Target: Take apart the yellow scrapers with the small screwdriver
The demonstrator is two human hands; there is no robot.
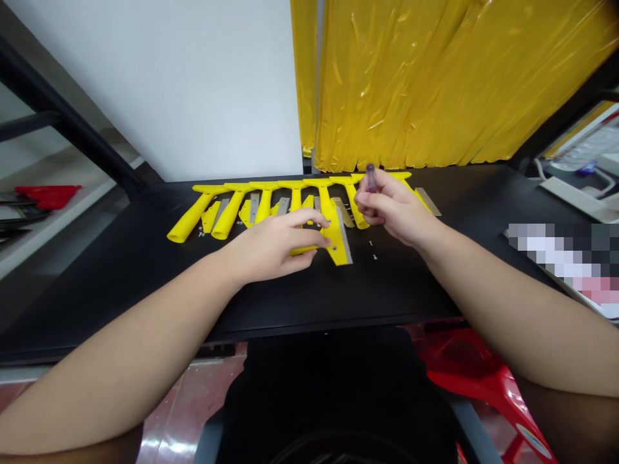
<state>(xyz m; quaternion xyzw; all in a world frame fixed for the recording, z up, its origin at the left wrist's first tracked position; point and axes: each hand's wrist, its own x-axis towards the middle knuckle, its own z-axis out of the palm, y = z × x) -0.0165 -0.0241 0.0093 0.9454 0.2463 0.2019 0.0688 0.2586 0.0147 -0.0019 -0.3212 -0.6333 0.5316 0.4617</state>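
A yellow scraper [337, 241] with a metal blade along its right edge lies in front of me. My left hand [283, 243] is closed on its handle side, fingertips against the yellow plastic by a screw. What looks like a screwdriver with a dark purple, see-through handle [371, 177] stands up from my right hand [394, 206], pinched between thumb and fingers; its tip is hidden. Behind my hands runs a row of yellow scraper handles [191, 216], with small yellow plates [210, 217] and metal blades [284, 206] between them.
Small loose screws [374, 256] lie on the black table [290, 306], right of the scraper. Yellow plastic sheeting [411, 84] and a white panel [193, 84] stand behind the table. A red stool [476, 367] is below at right, and a shelf with a red item [48, 195] at left.
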